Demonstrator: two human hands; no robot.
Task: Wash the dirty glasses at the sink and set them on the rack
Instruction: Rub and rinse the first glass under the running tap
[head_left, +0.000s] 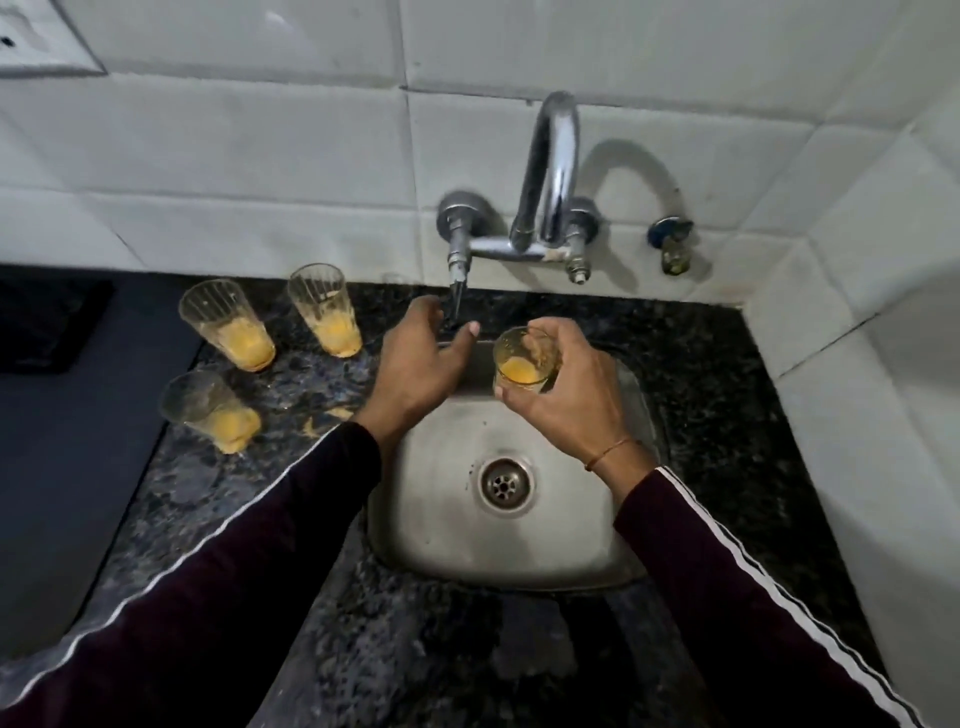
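Note:
My right hand (566, 395) grips a clear glass (524, 361) with orange residue at its bottom, held upright over the back of the steel sink (441, 519). My left hand (421, 364) reaches to the left tap handle (457, 296), thumb and fingers around its dark lever. Three more dirty glasses with orange residue stand on the dark granite counter left of the sink: one at the back left (228, 325), one at the back middle (326, 309), one nearer me (208, 410). No water runs from the spout (550, 171). No rack is in view.
The chrome wall mixer has a second handle (577, 260) on the right and a separate small valve (672, 244) further right. Orange drips (332, 418) lie on the counter. A black hob (47, 322) sits at the far left. White tiled walls close in the back and right.

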